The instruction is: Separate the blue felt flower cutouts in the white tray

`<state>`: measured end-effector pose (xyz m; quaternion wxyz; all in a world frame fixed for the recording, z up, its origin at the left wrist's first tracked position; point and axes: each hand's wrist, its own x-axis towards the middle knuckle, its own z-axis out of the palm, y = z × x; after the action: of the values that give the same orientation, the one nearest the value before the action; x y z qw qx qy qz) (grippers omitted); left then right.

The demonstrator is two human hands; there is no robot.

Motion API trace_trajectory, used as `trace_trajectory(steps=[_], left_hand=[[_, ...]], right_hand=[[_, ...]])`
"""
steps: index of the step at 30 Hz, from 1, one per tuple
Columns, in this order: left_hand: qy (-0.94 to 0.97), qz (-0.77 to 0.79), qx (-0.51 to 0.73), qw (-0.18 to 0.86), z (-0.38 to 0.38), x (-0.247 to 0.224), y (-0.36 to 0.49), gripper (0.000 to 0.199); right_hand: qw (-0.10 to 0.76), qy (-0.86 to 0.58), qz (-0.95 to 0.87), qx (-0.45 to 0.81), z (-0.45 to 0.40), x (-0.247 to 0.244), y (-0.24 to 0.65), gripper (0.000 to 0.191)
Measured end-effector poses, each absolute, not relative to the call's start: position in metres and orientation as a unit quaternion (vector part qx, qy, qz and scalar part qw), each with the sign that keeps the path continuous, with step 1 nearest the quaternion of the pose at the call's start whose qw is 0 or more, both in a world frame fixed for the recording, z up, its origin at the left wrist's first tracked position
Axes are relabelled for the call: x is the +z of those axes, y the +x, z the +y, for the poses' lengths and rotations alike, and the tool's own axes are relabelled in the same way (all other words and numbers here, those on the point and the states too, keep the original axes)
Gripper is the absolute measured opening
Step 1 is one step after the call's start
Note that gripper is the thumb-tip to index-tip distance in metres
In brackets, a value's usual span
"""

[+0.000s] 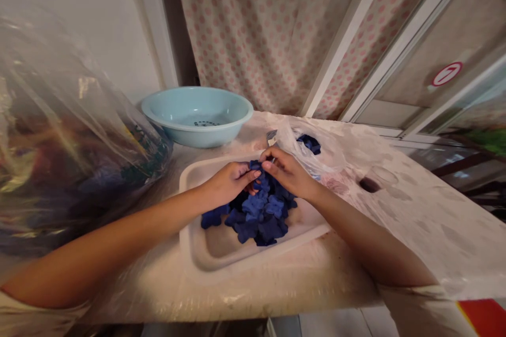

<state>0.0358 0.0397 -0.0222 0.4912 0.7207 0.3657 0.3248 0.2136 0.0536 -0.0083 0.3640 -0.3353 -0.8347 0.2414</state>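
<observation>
A pile of dark blue petal-shaped pieces lies in a white tray on the table. Over the back of the pile, my left hand pinches a blue piece between thumb and fingers. My right hand is close beside it, fingertips closed at the same piece's upper edge. The lower fingers of my left hand are partly hidden by the blue material.
A light blue basin stands behind the tray. Behind and right is a clear plastic bag with dark blue pieces inside. A large filled plastic bag is at the left. A small dark cup stands right.
</observation>
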Motion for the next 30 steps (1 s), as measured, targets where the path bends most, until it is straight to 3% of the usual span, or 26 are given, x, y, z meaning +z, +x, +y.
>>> trace_trajectory(steps=[4, 9, 16, 20, 25, 30], left_hand=[[0.725, 0.369, 0.317, 0.488, 0.039, -0.018, 0.037, 0.021], [0.709, 0.388, 0.317, 0.496, 0.035, -0.01, 0.04, 0.019], [0.716, 0.379, 0.343, 0.476, 0.036, -0.013, 0.037, 0.025], [0.726, 0.384, 0.356, 0.445, 0.035, -0.01, 0.036, 0.027], [0.726, 0.392, 0.356, 0.438, 0.033, -0.008, 0.036, 0.025], [0.722, 0.384, 0.35, 0.457, 0.034, -0.01, 0.036, 0.025]], right_hand=[[0.344, -0.33, -0.825, 0.302, 0.056, -0.01, 0.215, 0.02], [0.324, -0.341, -0.833, 0.291, 0.058, -0.009, 0.216, 0.028], [0.427, -0.424, -0.759, 0.246, 0.067, -0.015, 0.22, 0.037], [0.438, -0.463, -0.725, 0.262, 0.072, -0.018, 0.22, 0.033], [0.449, -0.506, -0.72, 0.152, 0.074, -0.018, 0.221, 0.028], [0.405, -0.42, -0.778, 0.235, 0.069, -0.014, 0.221, 0.029]])
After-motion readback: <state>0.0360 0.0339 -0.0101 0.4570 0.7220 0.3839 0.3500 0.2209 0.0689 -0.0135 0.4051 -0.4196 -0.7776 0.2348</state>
